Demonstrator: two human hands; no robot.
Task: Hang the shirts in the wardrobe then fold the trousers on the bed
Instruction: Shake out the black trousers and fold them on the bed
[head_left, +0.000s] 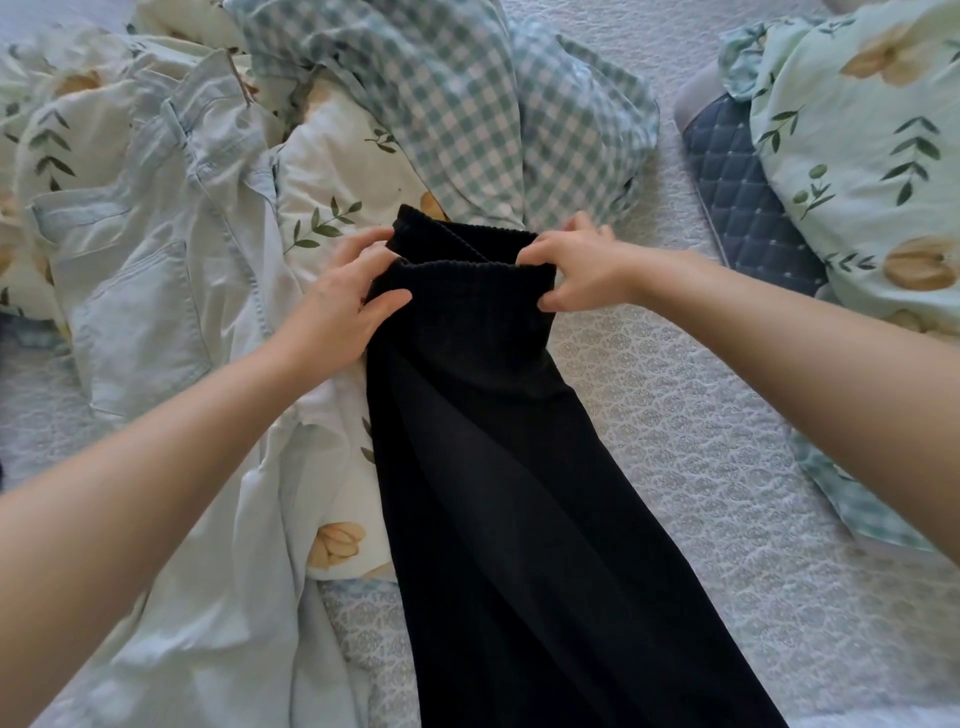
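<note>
Black trousers (498, 467) lie lengthwise on the bed (701, 441), the ribbed waistband at the far end and the legs running toward me off the bottom edge. My left hand (343, 301) grips the left side of the waistband, thumb on top of the fabric. My right hand (582, 270) pinches the right side of the waistband. A pair of pale blue jeans (156, 270) lies crumpled to the left of the black trousers.
A rumpled duvet with a floral side (337, 171) and a green checked side (441, 104) is heaped beyond the trousers. A floral pillow (872, 156) rests on a dark blue quilted cushion (743, 208) at the right.
</note>
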